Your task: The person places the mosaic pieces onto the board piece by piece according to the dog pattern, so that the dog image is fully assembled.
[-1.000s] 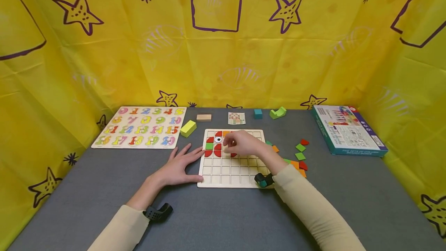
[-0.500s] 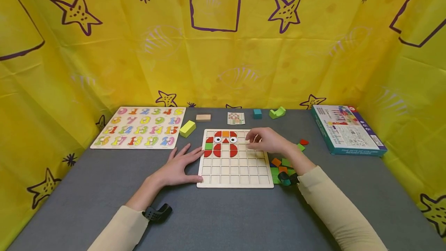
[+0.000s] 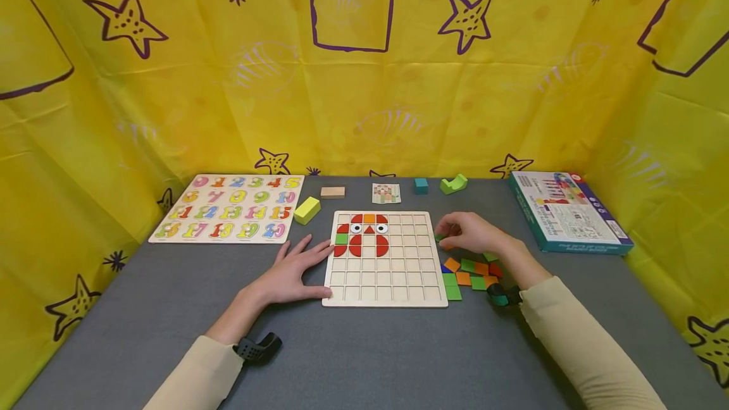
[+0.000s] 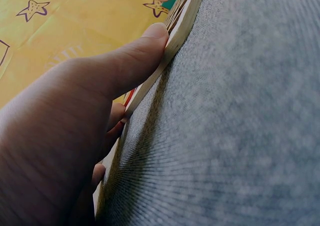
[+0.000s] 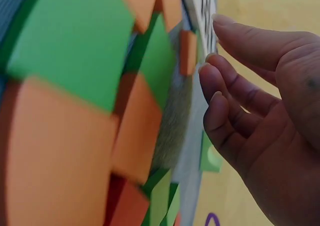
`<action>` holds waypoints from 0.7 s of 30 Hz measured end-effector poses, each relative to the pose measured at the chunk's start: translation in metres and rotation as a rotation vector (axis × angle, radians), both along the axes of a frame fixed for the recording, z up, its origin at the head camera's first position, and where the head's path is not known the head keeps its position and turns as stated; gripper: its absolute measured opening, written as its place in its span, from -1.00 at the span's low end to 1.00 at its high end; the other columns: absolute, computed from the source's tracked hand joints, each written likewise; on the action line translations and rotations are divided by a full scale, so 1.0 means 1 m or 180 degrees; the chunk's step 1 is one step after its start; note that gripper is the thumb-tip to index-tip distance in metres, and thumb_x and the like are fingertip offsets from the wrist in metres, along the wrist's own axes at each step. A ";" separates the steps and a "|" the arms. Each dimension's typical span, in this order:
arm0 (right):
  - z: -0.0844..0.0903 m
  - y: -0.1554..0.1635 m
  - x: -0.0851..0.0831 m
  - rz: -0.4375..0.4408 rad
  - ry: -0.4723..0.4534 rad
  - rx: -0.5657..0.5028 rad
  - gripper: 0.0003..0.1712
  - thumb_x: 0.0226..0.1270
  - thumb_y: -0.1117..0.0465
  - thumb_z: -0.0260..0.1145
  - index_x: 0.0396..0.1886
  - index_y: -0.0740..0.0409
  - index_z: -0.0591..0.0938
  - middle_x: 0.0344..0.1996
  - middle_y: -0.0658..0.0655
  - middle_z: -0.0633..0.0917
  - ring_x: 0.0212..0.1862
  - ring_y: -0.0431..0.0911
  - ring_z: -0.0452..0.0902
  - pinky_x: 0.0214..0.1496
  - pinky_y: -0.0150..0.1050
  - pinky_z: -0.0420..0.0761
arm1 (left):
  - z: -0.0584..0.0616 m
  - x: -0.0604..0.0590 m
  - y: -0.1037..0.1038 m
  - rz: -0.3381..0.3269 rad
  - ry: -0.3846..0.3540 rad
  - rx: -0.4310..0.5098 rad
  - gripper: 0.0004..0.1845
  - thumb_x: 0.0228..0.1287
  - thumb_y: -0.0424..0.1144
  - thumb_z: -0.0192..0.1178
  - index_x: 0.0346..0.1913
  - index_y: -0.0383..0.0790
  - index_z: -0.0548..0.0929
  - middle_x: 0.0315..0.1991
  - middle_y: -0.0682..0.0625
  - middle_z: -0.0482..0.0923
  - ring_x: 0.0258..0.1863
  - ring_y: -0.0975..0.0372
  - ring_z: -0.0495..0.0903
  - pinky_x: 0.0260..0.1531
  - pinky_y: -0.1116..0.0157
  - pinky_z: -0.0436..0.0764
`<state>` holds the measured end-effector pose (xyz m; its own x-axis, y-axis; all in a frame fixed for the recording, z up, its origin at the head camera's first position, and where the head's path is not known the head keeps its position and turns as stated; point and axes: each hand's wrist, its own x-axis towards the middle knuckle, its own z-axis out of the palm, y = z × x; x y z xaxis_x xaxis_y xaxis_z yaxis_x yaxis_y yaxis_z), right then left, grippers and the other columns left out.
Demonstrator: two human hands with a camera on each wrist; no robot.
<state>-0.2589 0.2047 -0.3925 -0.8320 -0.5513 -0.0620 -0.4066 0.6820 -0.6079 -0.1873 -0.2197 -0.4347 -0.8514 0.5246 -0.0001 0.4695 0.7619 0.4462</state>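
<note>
A pale wooden grid board (image 3: 387, 278) lies flat on the grey table. Red, orange and green pieces and two eye pieces (image 3: 355, 228) fill cells at its upper left. My left hand (image 3: 292, 276) rests spread at the board's left side; its thumb (image 4: 152, 36) presses the edge in the left wrist view. My right hand (image 3: 471, 233) is just off the board's right side, over loose tiles, fingertips beside a small green tile (image 3: 438, 238). In the right wrist view a gap shows between its thumb and bent fingers, with nothing held there.
Several orange, green and red tiles (image 3: 464, 278) lie right of the board. Behind it are a picture card (image 3: 386, 193), a blue block (image 3: 421, 186), a green curved block (image 3: 454, 185), a yellow block (image 3: 307, 211) and a pinkish block (image 3: 333, 192). A number puzzle (image 3: 228, 207) and a box (image 3: 569, 211) flank them.
My right hand has moved from over the red pieces rightward across the board to the loose tiles, uncovering the second eye and a red triangle. The left hand has stayed put.
</note>
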 end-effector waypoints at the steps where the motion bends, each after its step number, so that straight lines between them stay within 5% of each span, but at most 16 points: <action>1: -0.001 0.003 0.000 0.0021 0.0011 0.0005 -0.76 0.33 0.28 0.44 -0.05 0.27 0.68 -0.22 0.06 0.68 -0.21 -0.04 0.56 -0.04 -0.04 0.61 | 0.000 0.000 0.000 -0.0002 0.0001 0.0004 0.05 0.10 0.44 0.29 0.58 0.00 0.25 0.57 0.07 0.14 0.57 -0.14 -0.17 0.34 -0.35 -0.36; 21: -0.009 0.011 -0.001 0.0017 0.0111 0.0254 -0.85 0.28 0.24 0.49 -0.27 0.17 0.66 -0.37 0.02 0.59 -0.32 -0.08 0.47 -0.20 -0.16 0.55 | -0.001 -0.001 0.000 -0.0018 0.0006 -0.0011 0.05 0.11 0.46 0.27 0.58 0.01 0.26 0.57 0.06 0.14 0.57 -0.15 -0.16 0.33 -0.36 -0.36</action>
<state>-0.2603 0.2153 -0.4019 -0.8315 -0.5502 -0.0769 -0.4304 0.7255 -0.5370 -0.1879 -0.2201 -0.4354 -0.8484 0.5294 -0.0003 0.4746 0.7608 0.4426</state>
